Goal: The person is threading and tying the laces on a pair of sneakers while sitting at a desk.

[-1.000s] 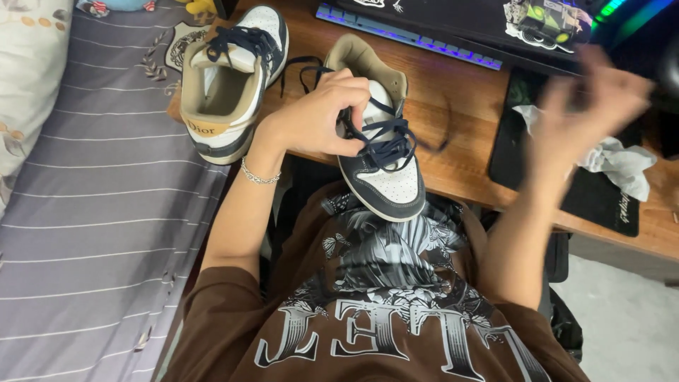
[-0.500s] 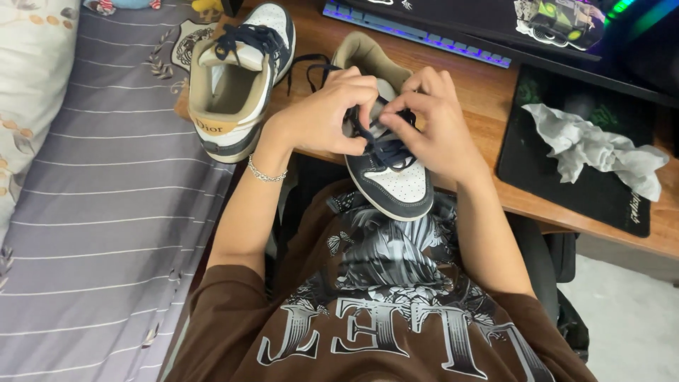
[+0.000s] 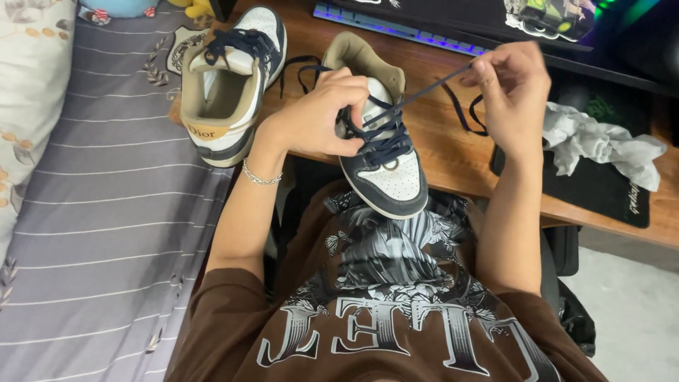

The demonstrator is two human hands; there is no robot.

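Note:
A navy, white and tan sneaker (image 3: 387,177) lies on the wooden desk (image 3: 453,152), toe hanging over the near edge toward my chest. My left hand (image 3: 318,117) grips its side beside the eyelets and holds it still. My right hand (image 3: 511,88) is up and to the right, pinching the dark blue shoelace (image 3: 417,95) and pulling it taut out of the lacing. A loose loop of the lace hangs below that hand. The matching second sneaker (image 3: 230,81) rests at the desk's left corner, heel toward me, laced.
A grey striped bedspread (image 3: 106,233) fills the left side, with a patterned pillow (image 3: 28,92) at its edge. Crumpled white paper (image 3: 601,141) lies on a black mouse mat (image 3: 594,187) at right. A backlit keyboard (image 3: 396,28) runs along the desk's far side.
My right hand came from the raised right to the sneaker, took the lace beside my left hand, and has now pulled it out to the upper right. The left hand stayed on the sneaker.

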